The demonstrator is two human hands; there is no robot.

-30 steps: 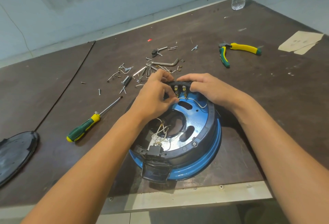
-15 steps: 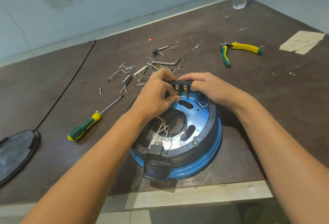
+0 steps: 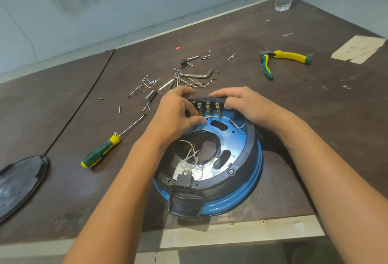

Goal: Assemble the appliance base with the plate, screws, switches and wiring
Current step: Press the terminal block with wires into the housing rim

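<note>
The left hand point(image 3: 178, 114) pinches the white wire point(image 3: 213, 116) by the switches point(image 3: 207, 107) (far rim of the base point(image 3: 247, 171)); the right hand point(image 3: 245, 106) curls round the switches' right end

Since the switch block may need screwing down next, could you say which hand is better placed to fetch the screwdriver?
Left, likely: the screwdriver lies left of the base, nearer the left hand; the right hand grips the switch block.
</note>
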